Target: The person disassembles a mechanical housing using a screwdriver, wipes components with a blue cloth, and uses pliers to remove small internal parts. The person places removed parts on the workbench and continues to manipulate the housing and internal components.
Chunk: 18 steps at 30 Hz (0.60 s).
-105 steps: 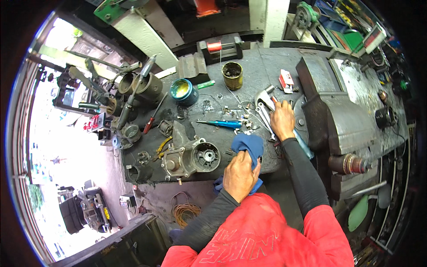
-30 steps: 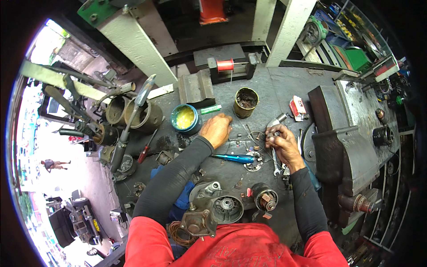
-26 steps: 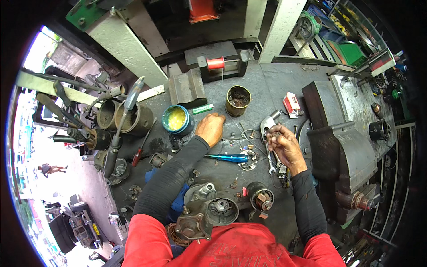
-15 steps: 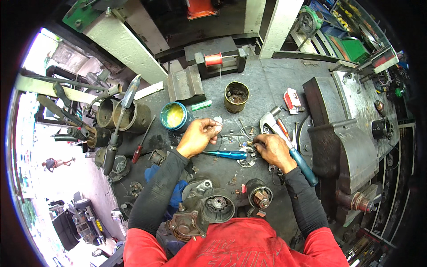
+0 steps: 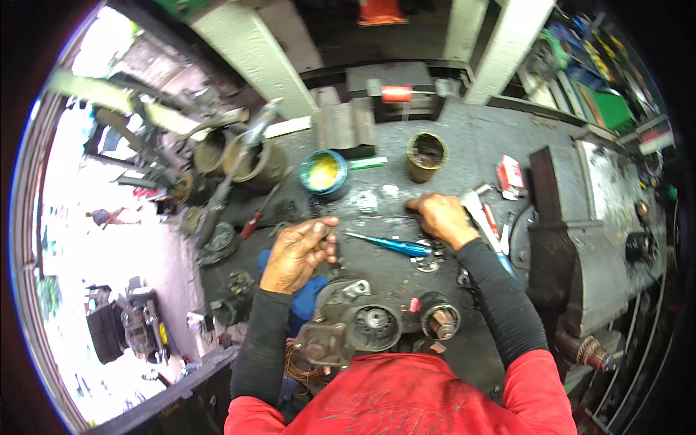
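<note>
Two hands (image 5: pixel 297 250) (image 5: pixel 441 217) flank one blue screwdriver (image 5: pixel 391 245); two round tins (image 5: pixel 324 172) (image 5: pixel 425 155) behind

Left hand (image 5: pixel 299 254) now drawn back from the small parts at mid-worktop toward the near edge, fingers curled, above the grey motor housing (image 5: pixel 355 322). Right hand (image 5: pixel 441 217) shifted from beside the blue screwdriver (image 5: pixel 391 245) toward the far edge, fingertips pressed flat on the worktop (image 5: pixel 471 145).

Left hand (image 5: pixel 299 252) loosely curled above grey motor housing (image 5: pixel 353 325). Right hand (image 5: pixel 440 217) flat on workbench (image 5: pixel 464 145), beside blue screwdriver (image 5: pixel 391 244). Blue grease tin (image 5: pixel 324 172) behind.
</note>
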{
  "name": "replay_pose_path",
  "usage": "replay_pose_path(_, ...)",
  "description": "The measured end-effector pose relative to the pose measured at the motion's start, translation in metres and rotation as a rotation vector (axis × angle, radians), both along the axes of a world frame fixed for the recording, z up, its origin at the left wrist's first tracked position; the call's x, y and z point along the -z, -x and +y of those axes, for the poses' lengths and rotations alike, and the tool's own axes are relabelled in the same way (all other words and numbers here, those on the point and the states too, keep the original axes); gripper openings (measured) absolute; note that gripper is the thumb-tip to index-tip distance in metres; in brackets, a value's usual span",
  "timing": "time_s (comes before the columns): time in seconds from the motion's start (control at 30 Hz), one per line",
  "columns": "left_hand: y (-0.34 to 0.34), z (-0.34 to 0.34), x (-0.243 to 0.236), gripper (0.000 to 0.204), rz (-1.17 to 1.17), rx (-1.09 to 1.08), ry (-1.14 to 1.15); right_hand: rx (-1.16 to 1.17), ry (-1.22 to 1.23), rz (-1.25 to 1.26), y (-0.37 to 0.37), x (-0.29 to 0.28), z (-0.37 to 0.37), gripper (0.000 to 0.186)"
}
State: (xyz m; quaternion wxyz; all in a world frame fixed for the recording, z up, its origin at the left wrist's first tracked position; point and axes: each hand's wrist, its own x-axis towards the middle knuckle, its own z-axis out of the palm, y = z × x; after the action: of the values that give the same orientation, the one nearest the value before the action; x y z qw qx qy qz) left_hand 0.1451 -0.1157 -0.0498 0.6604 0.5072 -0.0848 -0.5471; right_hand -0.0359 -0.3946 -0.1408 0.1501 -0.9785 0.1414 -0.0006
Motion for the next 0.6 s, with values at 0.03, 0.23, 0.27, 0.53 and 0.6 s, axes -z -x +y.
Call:
replay_pose_path(0.03,0.002,0.006,-0.008,0.038,-0.001,-0.030,0.025,-0.007,-0.005,0.029,-0.002,-0.001,0.000,0.028)
replay_pose_path(0.23,0.016,0.030,-0.068,0.041,-0.011,-0.164,0.151,0.244,-0.324,-0.164,0.009,-0.042,0.013,0.024)
replay_pose_path(0.27,0.019,0.031,-0.082,0.040,-0.005,-0.201,0.140,0.360,-0.440,-0.114,0.014,-0.057,0.018,0.025)
replay_pose_path(0.53,0.154,0.046,-0.195,0.028,0.147,-0.168,0.130,0.078,-0.899,-0.398,0.089,-0.214,0.085,0.026)
replay_pose_path(0.6,0.198,0.040,-0.178,0.036,0.327,-0.125,0.090,-0.057,-1.007,-0.348,0.116,-0.241,0.097,0.025)
